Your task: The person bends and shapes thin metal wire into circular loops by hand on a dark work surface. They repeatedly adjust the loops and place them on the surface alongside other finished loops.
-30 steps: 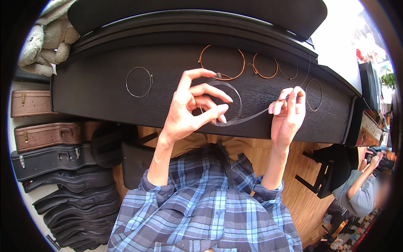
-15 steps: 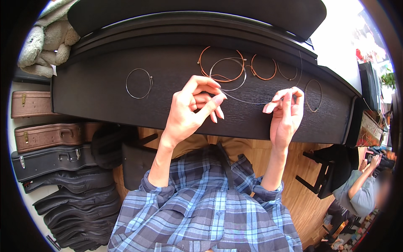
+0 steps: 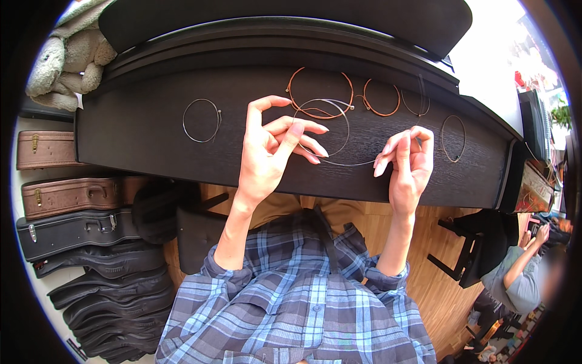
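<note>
A silver guitar string (image 3: 348,136) is partly looped between my hands, above the dark piano lid (image 3: 145,148). My left hand (image 3: 265,148) grips its loop between thumb and fingers, the index finger raised away from the others. Thumb and index finger of my right hand (image 3: 407,161) pinch the string farther along, and a thin blurred end rises above that hand. Beyond my hands lie two bronze-coloured coiled strings (image 3: 353,91), (image 3: 398,100). A thin silver coil (image 3: 183,121) rests to the left, another coiled string (image 3: 465,136) to the right, and one more thin coil (image 3: 418,114) behind my right hand.
Brown and black instrument cases (image 3: 73,197) are stacked at the left, with soft black bags (image 3: 115,291) below. A plush toy (image 3: 79,57) sits at the far left. A black stool (image 3: 473,242) stands at the right, and another person (image 3: 521,279) is beyond it.
The held loop has shifted nearer and turned, its strand now sagging lower between my hands. My left index finger has lifted away from the thumb. My right hand has moved slightly left.
</note>
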The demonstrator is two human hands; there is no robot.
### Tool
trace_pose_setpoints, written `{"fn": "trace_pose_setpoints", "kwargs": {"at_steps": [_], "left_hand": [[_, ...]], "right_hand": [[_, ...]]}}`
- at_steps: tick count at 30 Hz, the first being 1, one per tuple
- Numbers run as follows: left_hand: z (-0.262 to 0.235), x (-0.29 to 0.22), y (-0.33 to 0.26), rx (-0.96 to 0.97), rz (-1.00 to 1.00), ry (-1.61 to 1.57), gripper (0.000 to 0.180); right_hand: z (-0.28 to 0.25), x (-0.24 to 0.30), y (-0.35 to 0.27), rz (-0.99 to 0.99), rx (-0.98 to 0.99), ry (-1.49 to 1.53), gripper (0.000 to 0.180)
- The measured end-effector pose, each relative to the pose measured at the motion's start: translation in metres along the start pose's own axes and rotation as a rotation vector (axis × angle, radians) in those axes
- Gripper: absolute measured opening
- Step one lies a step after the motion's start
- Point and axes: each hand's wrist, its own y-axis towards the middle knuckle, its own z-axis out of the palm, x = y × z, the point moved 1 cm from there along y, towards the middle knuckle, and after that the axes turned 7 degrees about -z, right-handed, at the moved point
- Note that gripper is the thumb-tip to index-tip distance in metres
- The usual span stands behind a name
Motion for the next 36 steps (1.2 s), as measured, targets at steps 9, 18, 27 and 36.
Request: {"fn": "trace_pose_setpoints", "kwargs": {"at_steps": [9,18,27,36], "left_hand": [[-0.007,-0.002,-0.001,0.000,-0.018,-0.047,0.019],[-0.002,-0.003,-0.005,-0.083,0.047,0.162,0.016],[0.002,0.000,-0.008,-0.122,0.021,0.182,0.011],[0.004,0.001,-0.013,-0.089,0.139,0.434,0.008]], "right_hand": [[-0.003,0.005,0.002,0.004,-0.090,0.192,0.005],[0.004,0.013,-0.003,0.087,0.111,-0.081,0.018],[0.006,0.016,-0.001,-0.085,0.382,-0.353,0.017],[0.013,0.019,-0.001,0.085,0.445,-0.513,0.015]]}}
